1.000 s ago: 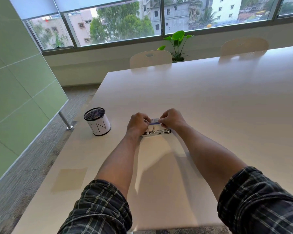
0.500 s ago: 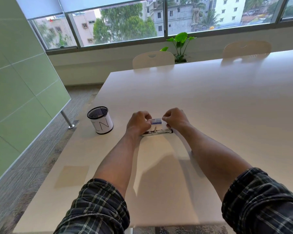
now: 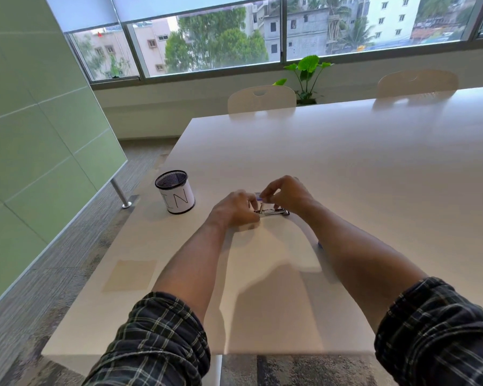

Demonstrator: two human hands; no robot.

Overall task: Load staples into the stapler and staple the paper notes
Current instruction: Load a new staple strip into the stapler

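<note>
- Nearest the camera, two plaid sleeves [image 3: 156, 341] are pushed up the forearms, which reach forward over the white tabletop [image 3: 374, 168]; a pale paper note [image 3: 130, 275] lies flat near the tabletop's left edge, well apart from the hands.
- The stapler [image 3: 273, 212] lies opened out flat on the tabletop between the hands, its metal channel showing.
- The left hand [image 3: 233, 208] curls over the stapler's left end, its grip closed around that end to steady it.
- The right hand [image 3: 286, 192] hovers just above, fingertips pinched together on something small beside a small white-and-blue box [image 3: 258, 194] (probably the staple box, and the pinch probably a staple strip, though it is too small to be sure).
- The step in hand looks like loading; stapling is not yet begun.
- Next, the strip needs lining up with the channel and seating straight, then the stapler closing, while the left hand keeps the base from sliding.
- Farther left stands a mesh pen cup [image 3: 175, 195]; beyond are chairs [image 3: 261, 99], a plant [image 3: 307, 72] and windows.
</note>
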